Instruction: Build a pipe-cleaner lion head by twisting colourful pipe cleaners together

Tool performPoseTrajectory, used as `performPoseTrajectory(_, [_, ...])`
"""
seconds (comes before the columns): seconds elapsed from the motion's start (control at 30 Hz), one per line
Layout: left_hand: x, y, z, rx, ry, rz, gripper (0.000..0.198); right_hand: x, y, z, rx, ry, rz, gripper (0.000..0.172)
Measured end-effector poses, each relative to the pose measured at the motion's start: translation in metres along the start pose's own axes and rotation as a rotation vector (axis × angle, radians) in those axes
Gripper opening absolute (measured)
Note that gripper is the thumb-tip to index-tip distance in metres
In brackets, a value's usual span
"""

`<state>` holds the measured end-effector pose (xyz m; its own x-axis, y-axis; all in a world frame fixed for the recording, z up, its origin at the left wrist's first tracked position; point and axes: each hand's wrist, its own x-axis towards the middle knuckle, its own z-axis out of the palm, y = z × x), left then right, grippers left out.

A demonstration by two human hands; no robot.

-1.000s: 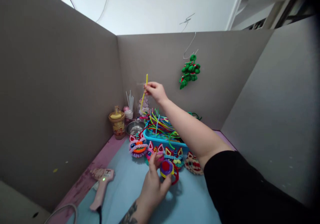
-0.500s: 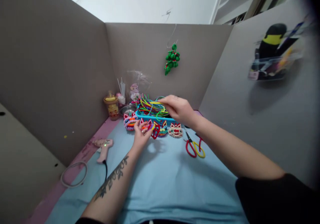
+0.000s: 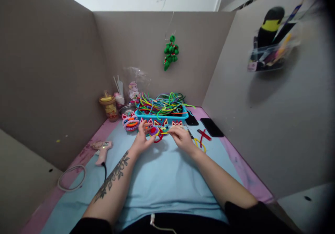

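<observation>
My left hand (image 3: 142, 140) holds a small piece (image 3: 154, 131) of purple, red and yellow fuzzy stems between thumb and fingers, with red loops hanging below it. My right hand (image 3: 181, 138) pinches a yellow stem (image 3: 164, 133) that reaches left to that piece. Behind both hands stands a blue tray (image 3: 159, 117) heaped with colourful pipe cleaners (image 3: 162, 105). A pink and purple lion-like head (image 3: 130, 123) sits left of my left hand, and several similar heads stand in front of the tray, partly hidden by my hands.
Scissors (image 3: 200, 145) with a yellow handle lie partly behind my right hand, near red pieces (image 3: 204, 135) and a black phone (image 3: 211, 127). On the left are a pink glue gun (image 3: 103, 152), a coiled cable (image 3: 72, 178), and a lidded cup (image 3: 110, 108). Walls enclose three sides.
My right hand has come down from the tray, toward my left hand, with the yellow stem pinched in it. The view has shifted, and the phones now show at the right.
</observation>
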<state>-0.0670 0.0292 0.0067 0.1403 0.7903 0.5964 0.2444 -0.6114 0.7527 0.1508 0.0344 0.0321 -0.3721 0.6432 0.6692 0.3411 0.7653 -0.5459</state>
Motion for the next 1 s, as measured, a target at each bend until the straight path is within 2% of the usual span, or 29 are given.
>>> performPoseTrajectory(0.27, [0.000, 0.002, 0.004, -0.011, -0.147, -0.059, 0.070, -0.011, 0.013, 0.011, -0.129, -0.058, 0.040, 0.017])
performPoseTrajectory(0.47, [-0.001, 0.004, 0.005, -0.055, -0.160, -0.090, 0.071, -0.011, 0.009, 0.017, -0.091, 0.015, 0.067, 0.013])
performPoseTrajectory(1.0, [-0.001, 0.004, 0.007, -0.084, -0.161, -0.033, 0.073, -0.009, 0.003, 0.024, 0.140, -0.019, 0.228, 0.012])
